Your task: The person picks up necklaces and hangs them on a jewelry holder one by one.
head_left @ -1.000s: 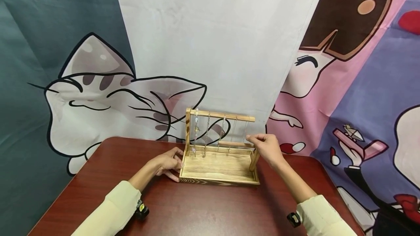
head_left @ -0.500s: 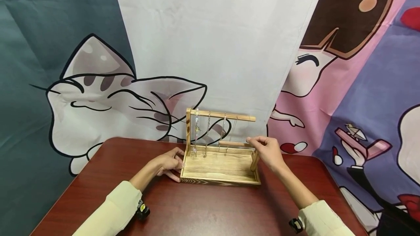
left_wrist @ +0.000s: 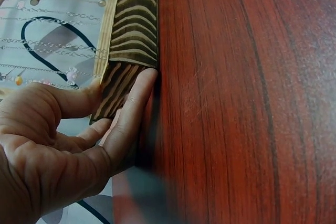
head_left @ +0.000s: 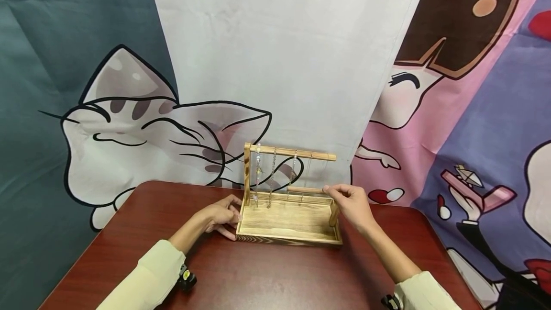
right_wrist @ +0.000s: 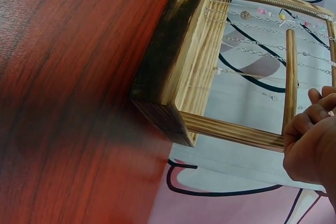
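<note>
A wooden jewelry stand, a shallow tray with a tall top bar and a short lower bar, stands on the table. My left hand grips its left end; in the left wrist view the thumb lies on the rim and a finger along the corner's side. Beside the short right post, my right hand has thumb and index finger pinched at a very thin necklace chain hanging from the top bar's right end. A beaded necklace, a silver chain and other necklaces hang further left.
The reddish-brown wooden table extends in front and on both sides of the stand. Close behind it hangs a cloth backdrop printed with cartoon figures.
My right hand has moved down a little, from above the lower bar to about its level. My left hand and the stand stay where they were.
</note>
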Tool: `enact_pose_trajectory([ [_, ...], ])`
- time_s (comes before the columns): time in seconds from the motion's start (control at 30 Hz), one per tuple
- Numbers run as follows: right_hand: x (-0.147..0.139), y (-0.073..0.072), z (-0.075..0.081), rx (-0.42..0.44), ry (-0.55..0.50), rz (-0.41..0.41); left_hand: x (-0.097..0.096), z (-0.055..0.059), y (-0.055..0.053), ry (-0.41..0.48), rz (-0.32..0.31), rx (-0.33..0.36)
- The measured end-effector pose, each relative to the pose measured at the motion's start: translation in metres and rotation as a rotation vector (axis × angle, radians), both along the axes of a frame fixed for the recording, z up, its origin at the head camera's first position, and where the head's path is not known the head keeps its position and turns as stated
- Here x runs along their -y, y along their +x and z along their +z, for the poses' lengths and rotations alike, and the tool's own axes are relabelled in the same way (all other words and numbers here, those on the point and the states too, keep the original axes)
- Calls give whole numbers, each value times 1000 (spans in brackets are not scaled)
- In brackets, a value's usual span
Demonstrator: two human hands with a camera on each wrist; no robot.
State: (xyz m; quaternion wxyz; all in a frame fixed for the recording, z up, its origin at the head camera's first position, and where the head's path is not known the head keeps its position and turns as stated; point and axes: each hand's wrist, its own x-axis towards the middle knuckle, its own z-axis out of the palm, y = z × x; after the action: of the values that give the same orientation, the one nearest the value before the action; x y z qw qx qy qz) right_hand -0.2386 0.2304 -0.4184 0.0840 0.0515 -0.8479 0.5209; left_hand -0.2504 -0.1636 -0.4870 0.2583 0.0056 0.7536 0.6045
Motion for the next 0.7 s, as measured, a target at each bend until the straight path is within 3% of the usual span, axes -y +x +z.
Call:
enact_pose_trajectory([
  [0.3, -2, 7, -5, -33, 30, 4, 2, -1, -2, -10, 12, 6],
  [0.7, -16, 25, -10, -43, -27, 32, 16, -3, 3, 5, 19, -1],
])
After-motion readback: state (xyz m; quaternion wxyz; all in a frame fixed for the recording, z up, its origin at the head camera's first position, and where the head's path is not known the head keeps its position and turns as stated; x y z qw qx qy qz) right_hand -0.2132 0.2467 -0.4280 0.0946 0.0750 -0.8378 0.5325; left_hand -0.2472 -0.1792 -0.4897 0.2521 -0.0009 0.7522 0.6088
